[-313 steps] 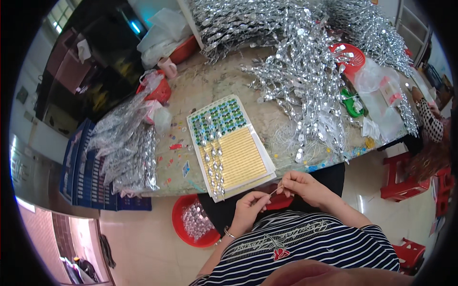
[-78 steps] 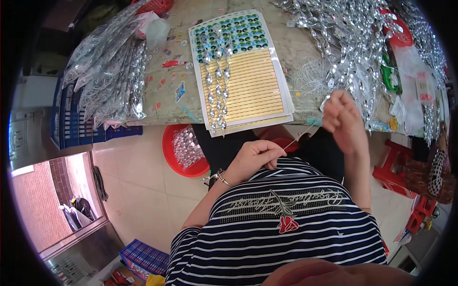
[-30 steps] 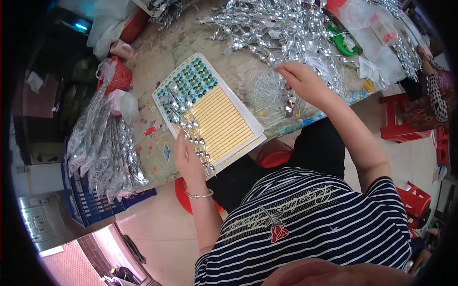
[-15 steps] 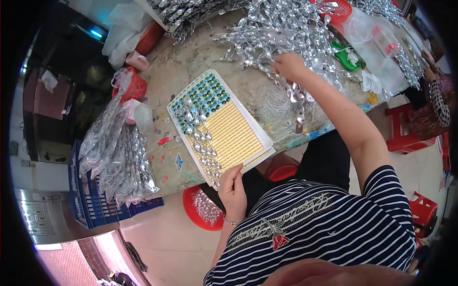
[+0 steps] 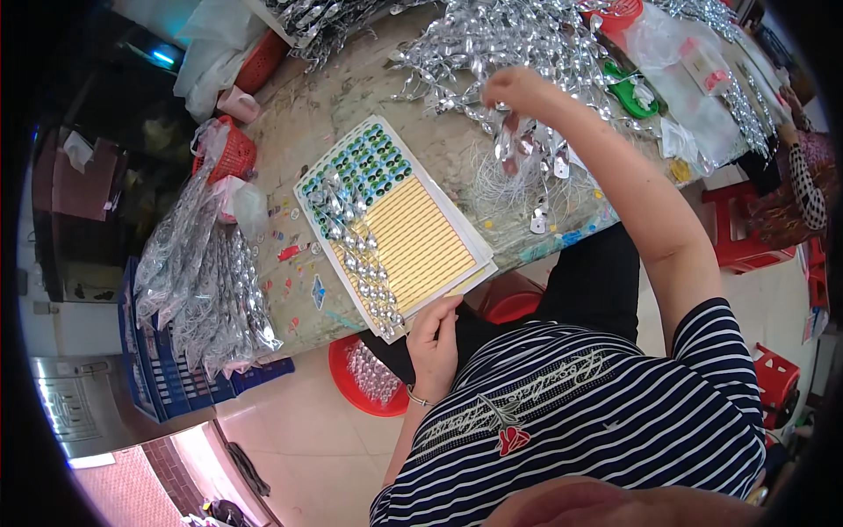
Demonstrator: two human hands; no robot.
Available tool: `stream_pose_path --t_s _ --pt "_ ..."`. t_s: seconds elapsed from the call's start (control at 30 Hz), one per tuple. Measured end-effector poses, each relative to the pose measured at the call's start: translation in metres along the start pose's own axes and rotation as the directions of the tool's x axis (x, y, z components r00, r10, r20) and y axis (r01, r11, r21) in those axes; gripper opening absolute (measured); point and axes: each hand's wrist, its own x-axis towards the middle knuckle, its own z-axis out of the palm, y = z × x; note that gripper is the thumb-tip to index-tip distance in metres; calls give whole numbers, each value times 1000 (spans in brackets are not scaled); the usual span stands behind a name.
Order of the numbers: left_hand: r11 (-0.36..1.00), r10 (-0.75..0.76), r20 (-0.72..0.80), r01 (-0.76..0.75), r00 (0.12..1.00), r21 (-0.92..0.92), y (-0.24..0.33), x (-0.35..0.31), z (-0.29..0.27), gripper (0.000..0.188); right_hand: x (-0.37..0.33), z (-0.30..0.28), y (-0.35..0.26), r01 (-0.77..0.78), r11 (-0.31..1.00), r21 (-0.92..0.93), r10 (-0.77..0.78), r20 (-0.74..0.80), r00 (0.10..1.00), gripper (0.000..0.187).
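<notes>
My right hand (image 5: pixel 520 91) is raised over the far part of the table, in front of a heap of shiny silver twisted pieces (image 5: pixel 536 39). Its fingers are drawn together, slightly blurred; what they hold is hidden. Below it are silver pieces on thin white strings (image 5: pixel 514 183). My left hand (image 5: pixel 435 347) is closed in a pinch at the table's near edge, by the lower corner of a sticker sheet (image 5: pixel 421 241); I cannot make out what it pinches. That sheet has round green-blue stickers (image 5: pixel 373 158) at its far end and yellow striped backing. A row of silver pieces (image 5: pixel 360 250) lies along its left side.
Bagged silver strands (image 5: pixel 206 281) hang off the table's left edge beside a blue crate (image 5: pixel 158 369). A red basin (image 5: pixel 351 386) with silver pieces stands below. Red baskets (image 5: pixel 230 154), a green tray (image 5: pixel 628 90) and plastic bags surround the work. Another person (image 5: pixel 795 184) is at far right.
My right hand has moved left and away from me. My left hand has shifted slightly up. The view has shifted a little; the silver pieces by the right hand hang differently.
</notes>
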Motion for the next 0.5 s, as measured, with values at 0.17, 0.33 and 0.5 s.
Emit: stream_pose_path --t_s 0.17,0.33,0.5 --pt "1000 -4 61 4 998 -1 1 1 0 15 -14 23 7 77 990 120 -86 77 993 34" --pt "1000 3 97 -2 995 -9 -1 2 -3 15 -27 11 -17 -115 992 48 113 28 993 43" --pt "997 -50 131 57 990 -44 0 1 1 16 -25 28 14 124 992 -38 -125 -33 992 48"
